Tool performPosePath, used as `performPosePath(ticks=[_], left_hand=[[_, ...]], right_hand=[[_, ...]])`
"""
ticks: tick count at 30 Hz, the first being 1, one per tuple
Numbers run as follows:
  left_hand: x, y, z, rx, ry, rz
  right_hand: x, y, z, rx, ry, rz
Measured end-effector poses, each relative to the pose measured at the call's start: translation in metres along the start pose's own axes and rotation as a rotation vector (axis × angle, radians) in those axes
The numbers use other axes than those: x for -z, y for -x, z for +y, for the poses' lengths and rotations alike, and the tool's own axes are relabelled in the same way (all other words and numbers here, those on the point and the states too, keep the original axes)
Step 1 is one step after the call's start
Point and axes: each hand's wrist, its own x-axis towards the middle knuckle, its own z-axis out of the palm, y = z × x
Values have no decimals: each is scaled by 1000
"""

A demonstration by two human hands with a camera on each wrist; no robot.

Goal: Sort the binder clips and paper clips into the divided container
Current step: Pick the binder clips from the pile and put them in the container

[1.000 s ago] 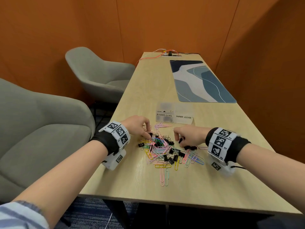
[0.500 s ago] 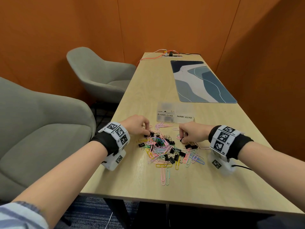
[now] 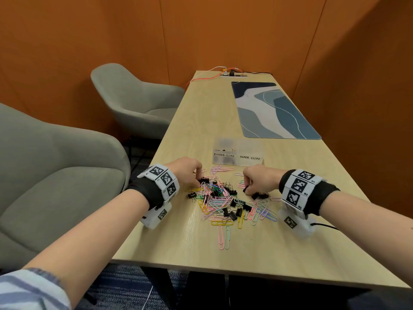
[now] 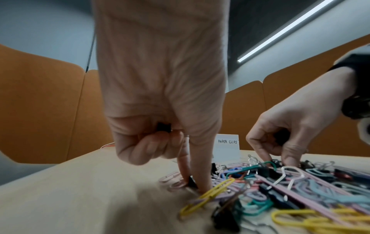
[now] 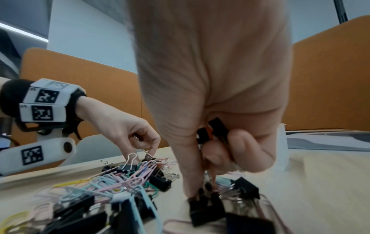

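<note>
Orange-walled bench [image 3: 279, 242] shows my hands, left [image 3: 186, 171] and right [image 3: 260, 181], each pinching binder clips from the pile [image 3: 223, 198], with the container [image 3: 237, 153] seemingly nearly empty.

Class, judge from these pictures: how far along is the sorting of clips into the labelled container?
Done: little; the translucent divided container shows only a few small items inside. In hand: the left hand and right hand each pinch black binder clips out of the pile, with more tucked in the palms. Left: the mixed pile of coloured paper clips and binder clips on the wooden table.
</note>
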Motion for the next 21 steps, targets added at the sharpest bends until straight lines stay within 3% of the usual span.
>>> performPosePath(ticks=[9,15,21], left_hand=[[5,-2,-3,-25,-70,20],[26,-2,-3,-27,-65,27],[52,-17,15,-33,81,77]], right_hand=[[8,-1,7,56,-157,-4],[21,-8,22,-10,-443,-40],[56,-21,22,-28,-683,-1]])
